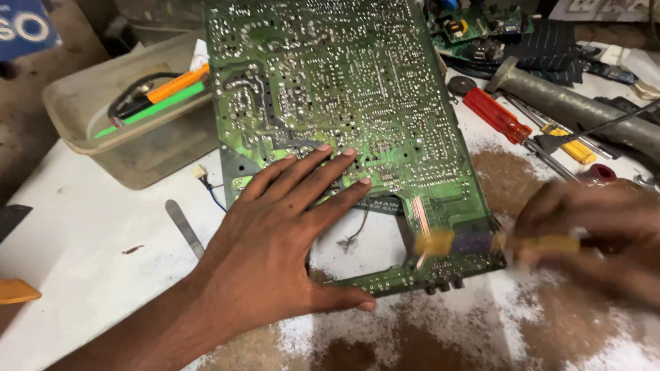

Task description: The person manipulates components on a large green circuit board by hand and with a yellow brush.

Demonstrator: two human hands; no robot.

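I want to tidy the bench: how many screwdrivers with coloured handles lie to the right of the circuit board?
2: a red-handled screwdriver beside the board's right edge, and a yellow-handled screwdriver just right of it. Others may be hidden among the clutter.

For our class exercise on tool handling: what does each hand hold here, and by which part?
The right hand, blurred, holds a yellow-handled brush by its handle. The left hand holds nothing; it lies flat on the green circuit board.

Bare bench (89,240) lies left of the circuit board (344,103); a plastic tub (137,148) and screwdrivers (522,127) crowd the far side.
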